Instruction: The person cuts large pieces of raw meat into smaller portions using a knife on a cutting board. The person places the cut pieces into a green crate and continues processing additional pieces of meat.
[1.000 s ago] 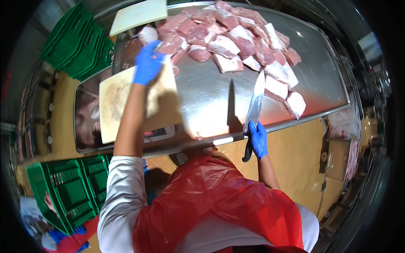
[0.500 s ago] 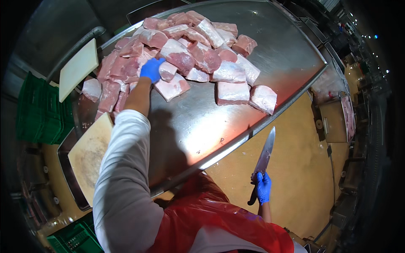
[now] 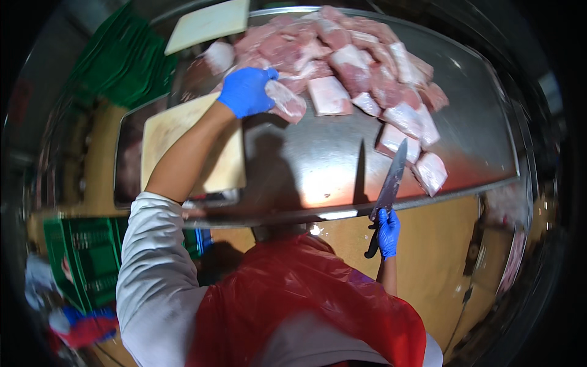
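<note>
My left hand (image 3: pixel 244 92), in a blue glove, grips a piece of raw meat (image 3: pixel 287 104) at the near left side of the heap. The fingers curl over its left end, and the hand is just above the far right part of a pale cutting board (image 3: pixel 168 128). Pink meat pieces with white fat (image 3: pixel 351 64) are heaped across the metal table. My right hand (image 3: pixel 387 232), also gloved in blue, holds a knife (image 3: pixel 392 177) by its dark handle near the table's front edge. The blade points up and away, toward two separate pieces at the right.
The steel table (image 3: pixel 471 140) has a raised rim. A second white board (image 3: pixel 208 24) stands at the far left. Green crates (image 3: pixel 128 58) are stacked beyond the left end, and another green crate (image 3: pixel 85 257) sits at the lower left.
The view has swung left. My left hand has gone from the middle of the heap to beside the near board, now with a meat piece. The knife stays in my right hand.
</note>
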Demonstrator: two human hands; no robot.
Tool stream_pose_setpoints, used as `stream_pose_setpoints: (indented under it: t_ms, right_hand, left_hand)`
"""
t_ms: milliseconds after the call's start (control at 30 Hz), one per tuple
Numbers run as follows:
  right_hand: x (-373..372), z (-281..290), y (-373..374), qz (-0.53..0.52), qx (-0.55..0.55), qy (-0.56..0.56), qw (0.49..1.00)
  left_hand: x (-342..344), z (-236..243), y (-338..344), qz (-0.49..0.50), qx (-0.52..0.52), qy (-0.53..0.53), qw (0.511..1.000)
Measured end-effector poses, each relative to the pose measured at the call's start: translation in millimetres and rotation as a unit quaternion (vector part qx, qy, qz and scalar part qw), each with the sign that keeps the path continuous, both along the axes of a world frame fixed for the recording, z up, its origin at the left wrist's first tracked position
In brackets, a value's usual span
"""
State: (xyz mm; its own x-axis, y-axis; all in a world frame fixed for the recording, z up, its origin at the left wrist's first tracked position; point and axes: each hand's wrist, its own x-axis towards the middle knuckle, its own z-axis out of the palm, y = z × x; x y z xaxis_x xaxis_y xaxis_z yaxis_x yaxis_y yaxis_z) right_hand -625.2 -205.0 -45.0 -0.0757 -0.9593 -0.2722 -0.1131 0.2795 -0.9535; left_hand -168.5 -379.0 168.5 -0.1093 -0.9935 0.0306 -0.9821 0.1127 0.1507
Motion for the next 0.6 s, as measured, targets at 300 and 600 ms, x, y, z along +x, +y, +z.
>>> stream_pose_setpoints:
  t_ms: [300, 600]
  right_hand:
    - [117.7, 22.9, -55.8, 0.170, 0.030, -0.025, 0.985]
    - [291.5, 71.7, -53.7, 0.376, -0.258, 0.189, 0.870]
  left_hand:
    - [110.1, -106.0, 242.9, 0.324, -0.140, 0.055, 0.934]
    - [92.6, -171.0, 361.7, 0.437, -0.316, 0.300, 0.787]
